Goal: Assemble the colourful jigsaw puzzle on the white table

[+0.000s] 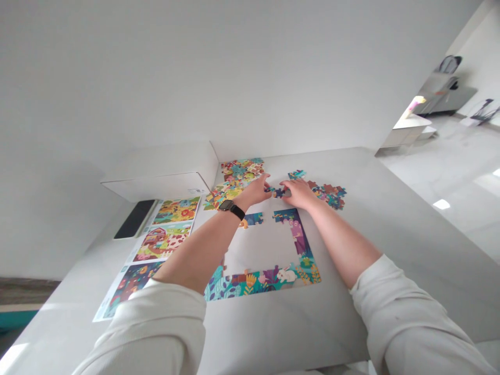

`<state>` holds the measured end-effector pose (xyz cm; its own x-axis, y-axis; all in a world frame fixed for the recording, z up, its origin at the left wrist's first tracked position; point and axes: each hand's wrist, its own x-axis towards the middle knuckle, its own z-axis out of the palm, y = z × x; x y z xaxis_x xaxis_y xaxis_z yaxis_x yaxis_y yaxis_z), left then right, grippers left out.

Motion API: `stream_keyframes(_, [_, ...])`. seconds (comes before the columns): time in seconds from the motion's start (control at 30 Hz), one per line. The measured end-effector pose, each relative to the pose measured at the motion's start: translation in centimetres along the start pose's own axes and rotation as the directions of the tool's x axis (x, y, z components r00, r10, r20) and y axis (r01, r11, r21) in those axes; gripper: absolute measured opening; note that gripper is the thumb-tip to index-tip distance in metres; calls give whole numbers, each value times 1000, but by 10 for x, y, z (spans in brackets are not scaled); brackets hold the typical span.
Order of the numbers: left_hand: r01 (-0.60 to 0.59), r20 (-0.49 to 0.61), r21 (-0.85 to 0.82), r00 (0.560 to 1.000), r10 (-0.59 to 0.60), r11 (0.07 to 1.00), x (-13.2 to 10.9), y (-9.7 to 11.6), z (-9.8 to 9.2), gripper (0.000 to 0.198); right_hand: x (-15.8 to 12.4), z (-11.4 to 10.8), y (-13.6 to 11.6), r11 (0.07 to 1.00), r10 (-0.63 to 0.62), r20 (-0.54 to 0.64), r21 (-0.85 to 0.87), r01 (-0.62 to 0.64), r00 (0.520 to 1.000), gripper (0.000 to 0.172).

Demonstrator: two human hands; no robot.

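Past the far side of a partly joined puzzle frame (262,278), my two hands meet over a few small dark-blue puzzle pieces (278,192). My left hand (256,191), with a black watch on its wrist, pinches at the left end of these pieces. From the other side, the fingers of my right hand (300,194) close on their right end. The frame's top edge has a gap between a short joined strip (255,219) and the top right corner (287,214). My left forearm hides the frame's left side.
Loose yellow and red pieces (238,177) lie beyond my left hand, and mixed pieces (332,195) lie right of my right hand. A white box (164,182), a dark phone (135,219) and a picture sheet (166,237) are at the left. A wall borders the table's back.
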<state>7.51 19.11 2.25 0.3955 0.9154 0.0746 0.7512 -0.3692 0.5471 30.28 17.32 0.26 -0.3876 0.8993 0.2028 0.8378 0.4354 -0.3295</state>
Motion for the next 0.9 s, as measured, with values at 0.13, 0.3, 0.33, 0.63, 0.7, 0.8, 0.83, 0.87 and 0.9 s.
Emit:
stream_keyframes(0.13, [120,7,-143,993,-120,982,9,2,6,76,7,-18,9,972,110,-59,214,-95,992,41])
stream_keyframes(0.3, [-9,19,-21,1000,10,1000,25,9,5,61,8,-48,55,883,437,-257,303,-358,862,34])
stream_keyframes(0.33, [-43,0,28,999,43,999,29,10,5,57,6,-50,64,869,475,-265,288,-401,839,35])
stream_keyframes(0.63, [-51,-51,247,997,66,968,79,38,27,54,-1,-26,72,926,370,-154,-23,-377,916,35])
stream_keyframes(0.7, [-35,-34,253,998,45,967,90,44,33,59,1,-22,66,943,323,-125,-45,-331,938,38])
stream_keyframes(0.8, [-46,14,258,999,44,965,104,49,39,65,1,-20,59,948,313,-75,-35,-316,947,44])
stream_keyframes(0.83, [-54,25,257,998,49,965,108,49,40,65,1,-19,57,947,317,-57,-29,-319,947,46])
stream_keyframes(0.87, [-60,31,257,998,53,965,111,50,40,65,0,-20,56,946,323,-42,-25,-324,946,47])
stream_keyframes(0.9, [-62,36,257,998,55,964,113,50,40,65,0,-20,54,944,329,-33,-25,-330,944,48])
